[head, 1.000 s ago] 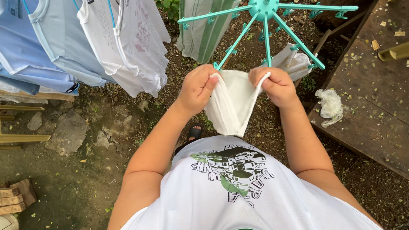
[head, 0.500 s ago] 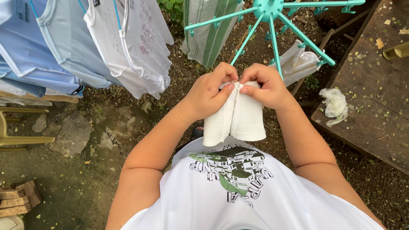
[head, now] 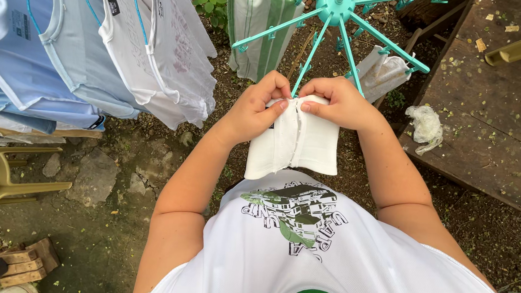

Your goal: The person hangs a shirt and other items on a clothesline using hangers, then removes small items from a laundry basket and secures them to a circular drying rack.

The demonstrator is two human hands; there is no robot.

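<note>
I hold a small white cloth (head: pixel 299 142) by its top edge with both hands, right under an arm of a teal umbrella-style peg hanger (head: pixel 337 6). My left hand (head: pixel 255 107) pinches the left part of the edge and my right hand (head: pixel 340 103) pinches the right part, thumbs nearly touching. The cloth hangs folded down in front of my white printed shirt (head: pixel 302 250). A striped green and white towel (head: pixel 258 27) and another white cloth (head: pixel 382 72) hang from the same hanger.
Light blue and white shirts (head: pixel 87 42) hang on hangers at the upper left. A dark wooden platform (head: pixel 488 111) lies at right with a crumpled plastic bag (head: pixel 425 126) on its edge. A tan plastic chair (head: pixel 9 175) and wooden blocks (head: pixel 20 262) sit at left on stony soil.
The cloth was held spread open between my hands; my hands came together and the cloth now hangs folded, raised closer to the teal hanger arm.
</note>
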